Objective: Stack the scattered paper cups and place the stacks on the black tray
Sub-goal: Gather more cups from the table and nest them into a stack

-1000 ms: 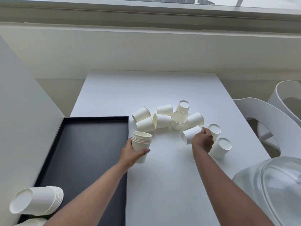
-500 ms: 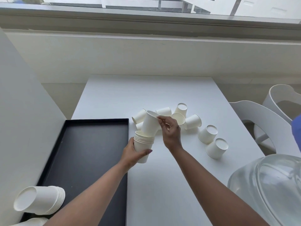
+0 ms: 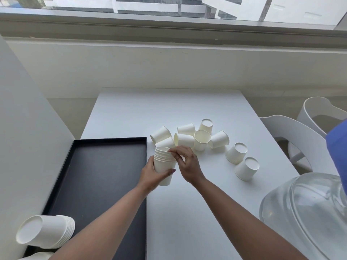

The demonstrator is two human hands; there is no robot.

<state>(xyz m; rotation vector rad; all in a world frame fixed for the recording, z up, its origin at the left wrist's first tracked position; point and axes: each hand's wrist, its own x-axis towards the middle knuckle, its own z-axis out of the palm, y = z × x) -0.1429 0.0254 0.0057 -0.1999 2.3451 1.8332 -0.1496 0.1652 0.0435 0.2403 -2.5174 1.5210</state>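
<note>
Cups [image 3: 201, 139] plain white, unprinted.

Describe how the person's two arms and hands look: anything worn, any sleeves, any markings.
Both forearms are bare, with no sleeves, watch or bracelet showing. The left hand has a dark-painted thumbnail; no rings are visible there or on the right hand. No markings show.

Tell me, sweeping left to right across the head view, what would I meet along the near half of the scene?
Finished stack lying on its side → black tray → left hand holding the upright stack → right hand at its rim → two upside-down cups → clear glass dome.
</note>
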